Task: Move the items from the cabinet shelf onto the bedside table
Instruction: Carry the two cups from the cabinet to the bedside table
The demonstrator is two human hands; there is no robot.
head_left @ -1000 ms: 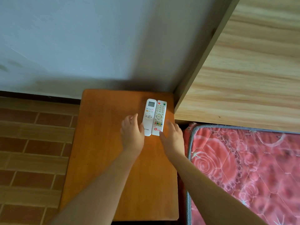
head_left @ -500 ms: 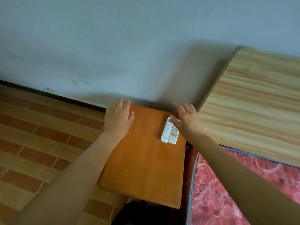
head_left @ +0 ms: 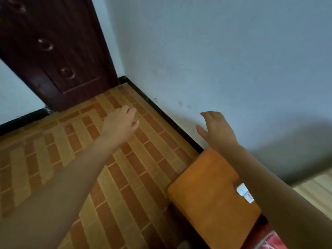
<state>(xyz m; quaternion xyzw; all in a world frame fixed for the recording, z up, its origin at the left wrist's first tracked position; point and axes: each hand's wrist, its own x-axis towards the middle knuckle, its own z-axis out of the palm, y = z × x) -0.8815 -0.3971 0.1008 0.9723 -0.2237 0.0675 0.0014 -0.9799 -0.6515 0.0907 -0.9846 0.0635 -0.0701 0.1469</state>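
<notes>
Two white remote controls lie side by side on the orange wooden bedside table at the lower right, mostly hidden behind my right forearm. My left hand hangs in the air over the floor, fingers relaxed and holding nothing. My right hand is raised in front of the wall beyond the table's far corner, fingers spread and empty. The cabinet shelf is out of view.
A brick-patterned floor fills the left and middle. A dark wooden door stands at the upper left. A pale wall with a black skirting runs behind the table. A light wood bed headboard and a red mattress show at the right edge.
Both hands have left the remotes and the table and risen into the air. The view has swung left, bringing the door and floor in and pushing the table to the lower right.
</notes>
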